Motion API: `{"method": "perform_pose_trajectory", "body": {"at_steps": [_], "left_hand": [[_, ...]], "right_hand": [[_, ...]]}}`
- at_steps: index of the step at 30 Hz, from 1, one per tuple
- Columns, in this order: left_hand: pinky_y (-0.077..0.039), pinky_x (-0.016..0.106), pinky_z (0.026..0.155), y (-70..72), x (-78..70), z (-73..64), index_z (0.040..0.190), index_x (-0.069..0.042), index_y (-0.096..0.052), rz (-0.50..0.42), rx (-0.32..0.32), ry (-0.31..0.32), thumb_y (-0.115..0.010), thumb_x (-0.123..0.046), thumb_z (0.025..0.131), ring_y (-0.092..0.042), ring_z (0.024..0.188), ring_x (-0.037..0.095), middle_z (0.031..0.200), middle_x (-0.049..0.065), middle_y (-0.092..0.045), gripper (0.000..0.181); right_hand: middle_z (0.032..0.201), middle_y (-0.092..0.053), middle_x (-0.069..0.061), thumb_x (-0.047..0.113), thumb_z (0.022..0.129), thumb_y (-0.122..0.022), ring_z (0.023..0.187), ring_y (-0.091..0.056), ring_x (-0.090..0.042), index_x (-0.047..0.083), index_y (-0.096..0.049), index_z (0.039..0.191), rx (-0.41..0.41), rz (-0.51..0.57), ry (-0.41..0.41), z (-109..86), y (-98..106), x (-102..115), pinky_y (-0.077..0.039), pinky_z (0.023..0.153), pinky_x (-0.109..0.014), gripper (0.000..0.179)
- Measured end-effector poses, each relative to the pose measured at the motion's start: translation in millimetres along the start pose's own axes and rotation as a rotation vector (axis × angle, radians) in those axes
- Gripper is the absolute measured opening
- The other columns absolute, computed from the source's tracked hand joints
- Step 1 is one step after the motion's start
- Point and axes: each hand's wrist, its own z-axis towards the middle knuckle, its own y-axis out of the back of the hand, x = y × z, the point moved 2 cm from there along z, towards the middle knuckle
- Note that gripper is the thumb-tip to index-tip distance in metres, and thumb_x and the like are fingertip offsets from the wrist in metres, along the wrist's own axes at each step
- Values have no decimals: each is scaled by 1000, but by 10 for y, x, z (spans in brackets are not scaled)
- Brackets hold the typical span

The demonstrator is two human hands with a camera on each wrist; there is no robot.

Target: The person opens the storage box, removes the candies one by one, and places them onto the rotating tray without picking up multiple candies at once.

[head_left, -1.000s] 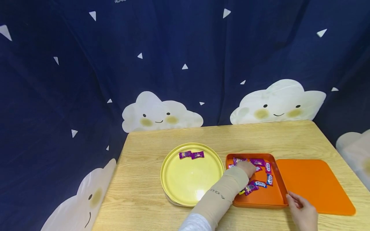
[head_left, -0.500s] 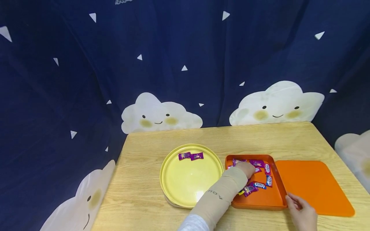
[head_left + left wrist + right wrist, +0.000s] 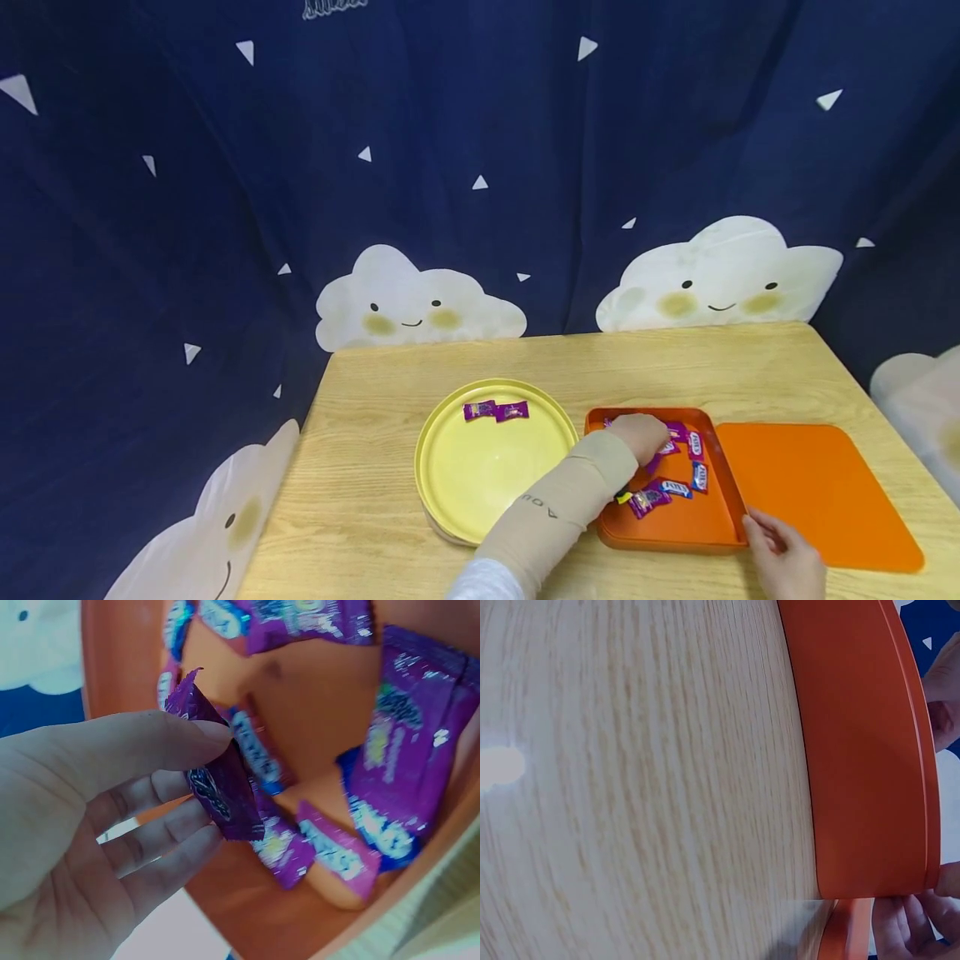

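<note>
My left hand (image 3: 641, 435) reaches into the orange box (image 3: 671, 542). In the left wrist view, its thumb and fingers pinch a purple-wrapped candy (image 3: 225, 784) above the others. Under it lie several wrapped candies: large purple ones (image 3: 409, 731) and small blue or pink ones marked FOX'S (image 3: 259, 750). The forearm, in a beige sleeve cover, hides part of the box's left side in the head view. My right hand (image 3: 787, 554) holds the box's near right corner, thumb at the rim and fingers against the outer wall, as the right wrist view also shows.
Left of the box is a round yellow tray (image 3: 491, 492), with two purple candies (image 3: 512, 412) near its far edge. A flat orange lid (image 3: 817, 492) lies to the right of the box. All stand on a wooden table (image 3: 360, 467) before a dark blue curtain (image 3: 450, 100).
My left hand has shifted slightly within the box, and a large purple candy near the far wall is now partly covered by it. My right hand stays at the corner. The head view tilts up slightly.
</note>
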Motion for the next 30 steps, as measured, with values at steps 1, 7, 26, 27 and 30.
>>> {"method": "perform_pose_trajectory", "body": {"at_steps": [1, 7, 26, 27, 30], "left_hand": [[-38, 14, 63, 12, 6, 6, 89, -29, -64, -15, 1, -2, -65, -22, 85, -46, 69, 3, 75, -14, -53, 8], [-39, 13, 65, 100, 54, 38, 89, -27, -63, -39, -2, -53, -68, -22, 82, -46, 71, 3, 77, -14, -52, 10], [-41, 13, 64, 322, 609, -258, 93, -21, -63, -40, -234, -78, -71, -16, 79, -47, 75, 5, 86, -9, -54, 16], [-42, 13, 66, 321, 643, -279, 94, -21, -63, -40, -244, -75, -70, -16, 80, -48, 76, 5, 88, -8, -55, 17], [-44, 14, 70, 311, 758, -351, 97, -21, -65, -37, -270, -63, -69, -14, 81, -51, 80, 6, 92, -8, -57, 18]], "right_hand": [[62, -52, 26, 19, 86, -61, 53, -43, 14, -6, -64, 106, 1, 0, -5, 0, -1, -2, -39, 48, -11, 32], [60, -42, 39, 22, 85, -62, 55, -44, 16, -7, -63, 107, 7, 53, -21, -4, -9, -17, -39, 51, -8, 36], [55, -38, 41, 19, 85, -62, 51, -42, 18, -9, -63, 105, -38, 49, -3, -11, -30, -2, -38, 49, -6, 35], [55, -38, 41, 18, 85, -62, 51, -42, 18, -9, -63, 105, -41, 49, -5, -11, -31, -2, -38, 49, -6, 34], [56, -44, 36, 19, 85, -62, 51, -42, 18, -8, -64, 105, -43, 38, -11, -9, -28, 2, -38, 48, -7, 33]]}}
